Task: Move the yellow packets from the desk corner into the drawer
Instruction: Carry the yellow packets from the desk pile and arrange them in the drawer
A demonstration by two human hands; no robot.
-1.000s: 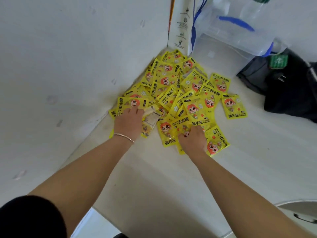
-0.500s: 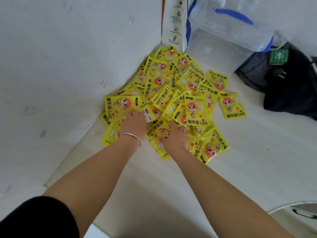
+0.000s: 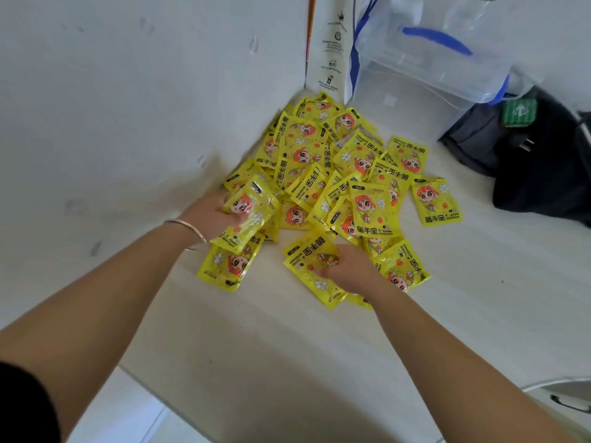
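A heap of yellow hand-warmer packets [image 3: 339, 174] with a red-haired cartoon figure fills the desk corner against the white wall. My left hand [image 3: 211, 215], a thin bracelet on its wrist, grips a bunch of yellow packets [image 3: 248, 215] at the heap's left edge, lifted slightly off the desk. My right hand [image 3: 348, 270] lies on the heap's near edge with its fingers closed around a yellow packet [image 3: 310, 257]. The drawer's white front and dark handle [image 3: 569, 402] show at the lower right corner; I cannot tell whether it is open.
A clear plastic bag with blue handles [image 3: 428, 55] and a white paper bag [image 3: 332, 49] stand at the back of the pale desk [image 3: 287, 346]. A black bag [image 3: 537, 161] lies to the right. The desk's front edge runs at lower left.
Both hands have gathered packets. The left hand has raised a bunch off the desk at the heap's left, and the right hand has pulled a packet toward the near edge.
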